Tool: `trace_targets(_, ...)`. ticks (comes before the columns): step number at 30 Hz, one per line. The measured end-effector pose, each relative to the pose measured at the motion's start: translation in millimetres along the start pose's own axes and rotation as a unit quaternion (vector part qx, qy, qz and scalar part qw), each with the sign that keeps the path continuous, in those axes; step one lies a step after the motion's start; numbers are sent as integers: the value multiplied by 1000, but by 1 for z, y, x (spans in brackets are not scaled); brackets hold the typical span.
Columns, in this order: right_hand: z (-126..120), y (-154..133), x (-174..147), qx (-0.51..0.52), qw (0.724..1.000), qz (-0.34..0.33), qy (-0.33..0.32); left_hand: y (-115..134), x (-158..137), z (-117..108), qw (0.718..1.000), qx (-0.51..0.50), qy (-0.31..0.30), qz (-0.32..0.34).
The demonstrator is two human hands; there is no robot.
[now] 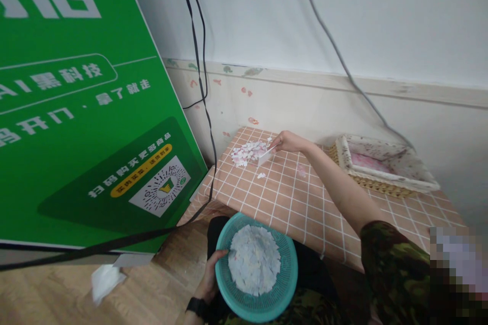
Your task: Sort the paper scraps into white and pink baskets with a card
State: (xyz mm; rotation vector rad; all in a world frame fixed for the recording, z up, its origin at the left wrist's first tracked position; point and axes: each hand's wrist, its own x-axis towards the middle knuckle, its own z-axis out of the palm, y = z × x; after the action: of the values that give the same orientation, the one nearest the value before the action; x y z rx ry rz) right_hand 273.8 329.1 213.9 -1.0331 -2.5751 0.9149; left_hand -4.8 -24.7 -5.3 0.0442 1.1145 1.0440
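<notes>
My left hand (209,275) is closed on the rim of a round teal plastic basket (288,284). The basket rests on my lap and holds a heap of small white paper pieces (254,259). Stretched out over the table, my right hand (285,140) grips a thin white flat piece (266,156), whose exact kind I cannot make out. Its lower edge is against a pile of white and pinkish scraps (246,152) on the table's far left corner. A few loose scraps (261,175) lie in front of the pile.
A brown checked cloth covers the table (301,203). At its right back stands a lined wicker basket (389,167) with pink material inside. On the left rises a large green sign panel (76,111), a black cable (213,162) hanging before it. A white bag (107,282) lies on the floor.
</notes>
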Motion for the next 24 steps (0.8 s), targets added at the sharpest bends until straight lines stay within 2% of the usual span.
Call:
trace_targets(3,-6,-4,-7,7,1000,1,-24,0,0,-1,1000,0,1,5)
trace_targets(7,-2,-7,-15,2,999,1,37,-1,0,-1,1000,0,-12,-7)
trace_targets(12,21,-9,-33,-23,995,6,97,0,-1,0,1000,-6,-10,-17)
trace_targets(19,52,-20,-89,-6,992,15,127,5,-6,7,1000,5,15,-2)
trace_targets(24,81,-34,-110,-23,968,47,244,11,-11,12,1000,-15,10,-6)
